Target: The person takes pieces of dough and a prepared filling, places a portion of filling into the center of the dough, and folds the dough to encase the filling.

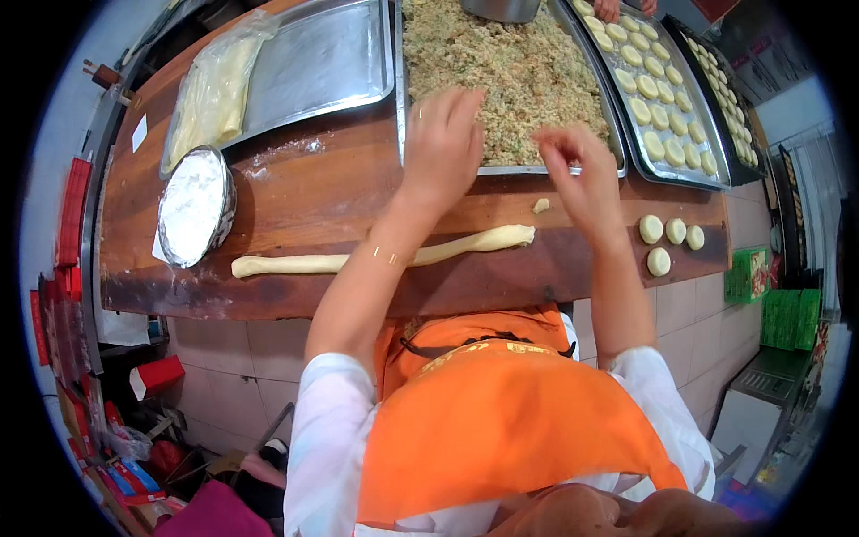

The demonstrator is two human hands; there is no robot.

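My left hand (444,137) is over the near left part of a metal tray (513,170) of crumbly, speckled filling (510,74). Its fingers point away from me, and whatever may lie under them is hidden. My right hand (582,168) hangs at the tray's near right edge, fingers curled and slightly blurred; I cannot make out whether it pinches anything. A long rope of pale dough (295,264) lies across the wooden table (309,194) beneath my left forearm. Near its right end sits a small dough piece (541,205).
A steel bowl of white flour (193,208) stands left, near a tray (315,60) bearing plastic-covered dough (215,87). Several dough rounds (651,229) lie at right. Beyond, another person's hand (607,9) touches a tray of rounds (661,114); a dark tray (725,101) adjoins it.
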